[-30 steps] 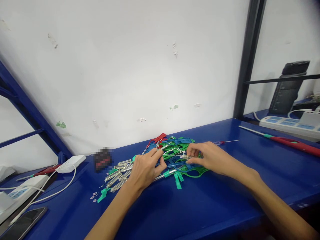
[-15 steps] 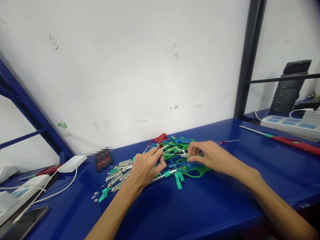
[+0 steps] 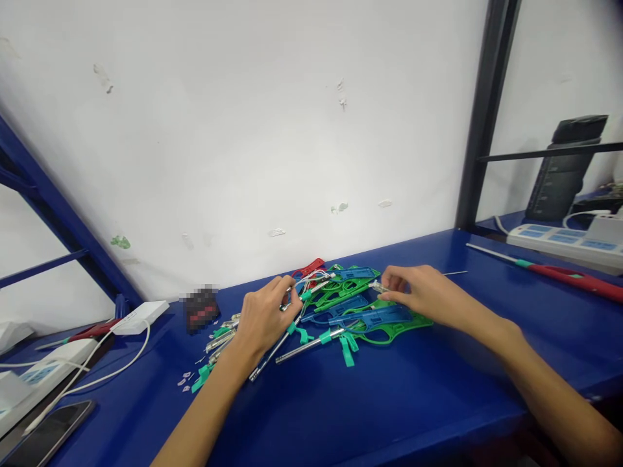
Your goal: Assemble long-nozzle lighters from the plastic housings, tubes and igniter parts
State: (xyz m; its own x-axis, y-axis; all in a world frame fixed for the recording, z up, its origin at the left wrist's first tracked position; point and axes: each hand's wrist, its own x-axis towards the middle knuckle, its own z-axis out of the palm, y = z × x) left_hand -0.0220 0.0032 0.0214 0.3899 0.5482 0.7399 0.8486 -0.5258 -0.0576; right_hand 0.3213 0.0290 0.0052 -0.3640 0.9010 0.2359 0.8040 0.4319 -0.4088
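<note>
My left hand (image 3: 267, 318) is closed in a pinch on a slim metal tube (image 3: 289, 288), mostly hidden by the fingers, at the left of a pile of taken-apart long-reach lighters. White wires (image 3: 314, 277) lie just right of its fingertips. My right hand (image 3: 413, 292) pinches a small clear lighter fuel tank (image 3: 377, 286) above the pile's right side. Blue handle shells (image 3: 372, 316) and green handle shells (image 3: 384, 334) lie below it. Metal barrels (image 3: 304, 350) with teal tabs (image 3: 347, 350) stick out toward the front.
Several clear fuel tanks (image 3: 221, 340) and small pink bits (image 3: 185, 379) lie left of the pile. A red long lighter (image 3: 574, 275) is on the right. A phone (image 3: 53, 431), white cable (image 3: 141, 350) and power strip (image 3: 564, 241) are also on the blue table.
My hands have drawn apart: the left went left, the right went right with the clear fuel tank. The wires stretched between them now lie on the pile.
</note>
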